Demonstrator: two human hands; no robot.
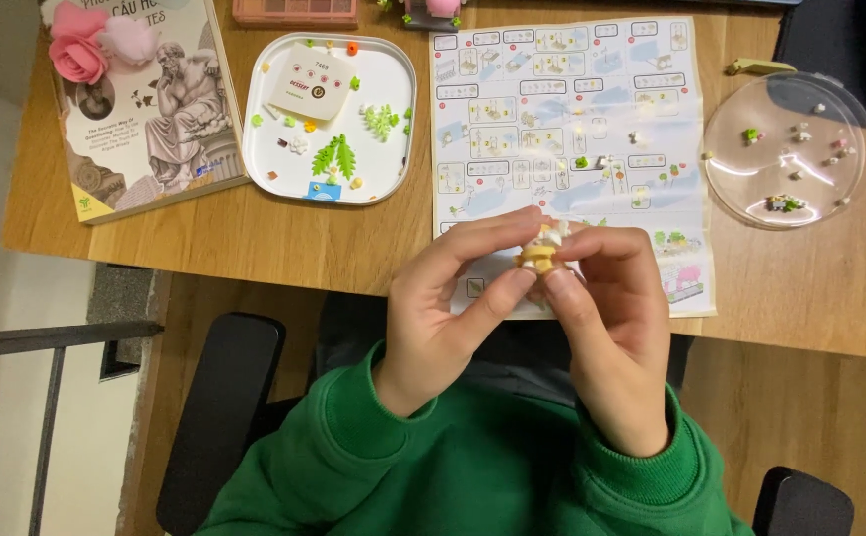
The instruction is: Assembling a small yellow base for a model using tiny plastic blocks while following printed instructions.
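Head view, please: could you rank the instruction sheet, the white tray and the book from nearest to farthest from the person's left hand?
1. Instruction sheet: directly under and beyond the left hand.
2. White tray: up and to the left.
3. Book: far left, at the table edge.

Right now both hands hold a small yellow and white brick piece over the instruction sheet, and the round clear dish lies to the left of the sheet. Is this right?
Not quite. The head view shows the round clear dish lying right of the instruction sheet; left of it is the white tray. Left hand and right hand do hold the brick piece.
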